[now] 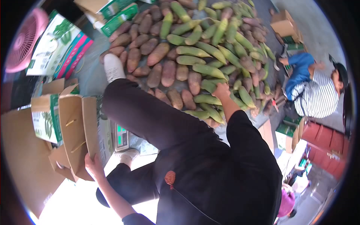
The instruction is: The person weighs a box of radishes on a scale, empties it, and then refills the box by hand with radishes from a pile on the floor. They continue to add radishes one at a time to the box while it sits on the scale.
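Green elongated vegetable [207,86] needs gentle grip in my curled right hand [222,90]; my closed left hand [93,167] should steady the brown cardboard flap [89,127]

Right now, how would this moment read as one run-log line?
left hand: at cardboard box edge | right hand: on green vegetable | nearby: reddish-brown vegetables, lit scale
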The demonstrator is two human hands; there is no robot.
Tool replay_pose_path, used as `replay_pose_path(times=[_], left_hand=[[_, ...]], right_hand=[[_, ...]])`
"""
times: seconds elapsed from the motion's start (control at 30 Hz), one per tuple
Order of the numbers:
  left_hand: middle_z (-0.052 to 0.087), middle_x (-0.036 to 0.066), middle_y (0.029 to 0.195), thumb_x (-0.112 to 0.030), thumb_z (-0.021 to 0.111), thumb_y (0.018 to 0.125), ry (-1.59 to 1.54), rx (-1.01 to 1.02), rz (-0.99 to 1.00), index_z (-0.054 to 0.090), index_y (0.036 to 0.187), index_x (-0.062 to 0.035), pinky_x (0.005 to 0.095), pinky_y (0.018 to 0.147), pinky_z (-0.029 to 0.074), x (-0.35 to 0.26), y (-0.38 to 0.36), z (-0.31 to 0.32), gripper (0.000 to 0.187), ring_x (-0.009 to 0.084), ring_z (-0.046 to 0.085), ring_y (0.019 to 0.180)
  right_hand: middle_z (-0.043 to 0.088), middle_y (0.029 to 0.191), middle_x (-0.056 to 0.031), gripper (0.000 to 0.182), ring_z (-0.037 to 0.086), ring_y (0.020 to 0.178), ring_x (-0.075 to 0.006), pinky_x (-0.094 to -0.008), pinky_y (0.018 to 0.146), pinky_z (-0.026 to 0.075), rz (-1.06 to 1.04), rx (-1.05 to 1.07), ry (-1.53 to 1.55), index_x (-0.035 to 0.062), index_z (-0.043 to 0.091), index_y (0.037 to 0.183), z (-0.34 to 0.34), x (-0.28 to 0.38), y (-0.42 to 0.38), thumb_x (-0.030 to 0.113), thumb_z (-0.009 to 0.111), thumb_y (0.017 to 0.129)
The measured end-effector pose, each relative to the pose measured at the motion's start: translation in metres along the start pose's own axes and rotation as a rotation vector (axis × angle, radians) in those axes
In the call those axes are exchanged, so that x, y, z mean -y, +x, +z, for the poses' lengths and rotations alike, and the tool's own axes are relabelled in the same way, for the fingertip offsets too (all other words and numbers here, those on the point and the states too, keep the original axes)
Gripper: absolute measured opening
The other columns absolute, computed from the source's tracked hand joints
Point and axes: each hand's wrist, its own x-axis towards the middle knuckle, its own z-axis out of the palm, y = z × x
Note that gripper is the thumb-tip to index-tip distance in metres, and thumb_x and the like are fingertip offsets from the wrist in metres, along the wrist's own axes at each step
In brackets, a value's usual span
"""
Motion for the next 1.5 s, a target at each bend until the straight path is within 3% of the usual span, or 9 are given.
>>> replay_pose_path(times=[0.13, 0.4, 0.5, 0.63, 0.83, 0.93, 1.1, 1.37, 1.5], left_hand=[[0.060, 0.018, 0.095, -0.007, 0.060, 0.077, 0.114, -0.032, -0.030, 0.059, 0.100, -0.0018, 0.0415, 0.075, 0.047, 0.004, -0.001, -0.002, 0.024, 0.0364, 0.059, 0.087], [0.059, 0.014, 0.091, -0.009, 0.063, 0.076, 0.109, 0.020, -0.075, 0.057, 0.098, -0.0055, 0.0427, 0.072, 0.048, -0.015, -0.001, -0.011, 0.022, 0.0346, 0.059, 0.086], [0.059, 0.013, 0.090, -0.009, 0.064, 0.077, 0.162, 0.008, -0.084, 0.055, 0.096, -0.0060, 0.0429, 0.072, 0.049, -0.019, -0.003, -0.014, 0.022, 0.0332, 0.059, 0.087], [0.060, 0.011, 0.090, -0.010, 0.061, 0.077, 0.252, 0.018, -0.125, 0.058, 0.097, -0.0071, 0.0426, 0.074, 0.049, -0.022, -0.007, -0.022, 0.021, 0.0321, 0.060, 0.089], [0.059, 0.009, 0.085, -0.011, 0.063, 0.074, 0.332, -0.063, -0.088, 0.064, 0.087, -0.0088, 0.0422, 0.070, 0.050, -0.023, -0.014, -0.034, 0.012, 0.0287, 0.060, 0.087], [0.058, 0.008, 0.080, -0.016, 0.061, 0.076, 0.318, -0.121, -0.036, 0.061, 0.076, -0.0088, 0.0393, 0.066, 0.051, -0.023, -0.017, -0.039, 0.007, 0.0261, 0.061, 0.081], [0.058, 0.009, 0.079, -0.017, 0.061, 0.075, 0.291, -0.102, -0.049, 0.063, 0.077, -0.0098, 0.0396, 0.065, 0.051, -0.023, -0.018, -0.040, 0.008, 0.0263, 0.062, 0.080], [0.059, 0.011, 0.082, -0.020, 0.060, 0.078, 0.338, -0.071, -0.064, 0.065, 0.082, -0.0116, 0.0430, 0.064, 0.049, -0.019, -0.013, -0.040, 0.011, 0.0318, 0.061, 0.077], [0.060, 0.011, 0.085, -0.017, 0.062, 0.078, 0.257, -0.045, -0.029, 0.065, 0.089, -0.0111, 0.0434, 0.065, 0.048, -0.015, -0.015, -0.040, 0.012, 0.0333, 0.060, 0.078]], right_hand=[[0.060, 0.114, -0.0137, 0.054, 0.058, 0.108, -0.0327, -0.0444, 0.085, 0.050, -0.028, -0.113, -0.051, 0.0130, 0.053, 0.114, 0.006, 0.012, -0.002, 0.025, 0.076, 0.067], [0.059, 0.117, -0.0125, 0.070, 0.057, 0.109, -0.0316, -0.0484, 0.090, 0.045, -0.109, -0.141, -0.120, 0.0136, 0.049, 0.121, -0.005, 0.012, 0.001, 0.028, 0.079, 0.061], [0.062, 0.111, -0.0161, 0.065, 0.059, 0.106, -0.0320, -0.0454, 0.086, 0.046, -0.320, -0.168, 0.016, 0.0090, 0.051, 0.118, -0.026, 0.024, 0.001, 0.025, 0.079, 0.061], [0.064, 0.100, -0.0212, 0.054, 0.061, 0.096, -0.0361, -0.0399, 0.082, 0.047, -0.853, -0.436, 0.256, 0.0019, 0.054, 0.111, -0.079, 0.078, -0.037, 0.012, 0.077, 0.063], [0.053, 0.110, -0.0172, 0.057, 0.053, 0.105, -0.0337, -0.0371, 0.089, 0.043, -1.232, -0.506, 0.406, 0.0059, 0.052, 0.118, -0.173, 0.204, -0.158, 0.007, 0.075, 0.066], [0.056, 0.107, -0.0153, 0.056, 0.055, 0.101, -0.0319, -0.0381, 0.086, 0.045, -1.504, -0.570, 0.367, 0.0077, 0.054, 0.115, -0.204, 0.252, -0.241, 0.007, 0.075, 0.063], [0.063, 0.097, -0.0081, 0.047, 0.055, 0.096, -0.0281, -0.0401, 0.079, 0.045, -1.994, -0.604, 0.250, 0.0095, 0.058, 0.104, -0.194, 0.320, -0.342, 0.012, 0.076, 0.061], [0.060, 0.104, -0.0021, 0.053, 0.052, 0.108, -0.0227, -0.0393, 0.078, 0.045, -2.094, -0.389, -0.042, 0.0127, 0.056, 0.113, -0.089, 0.384, -0.422, 0.018, 0.077, 0.064], [0.061, 0.102, -0.0051, 0.050, 0.057, 0.101, -0.0253, -0.0372, 0.080, 0.047, -2.003, -0.471, 0.056, 0.0110, 0.057, 0.113, -0.117, 0.364, -0.394, 0.025, 0.076, 0.069]])
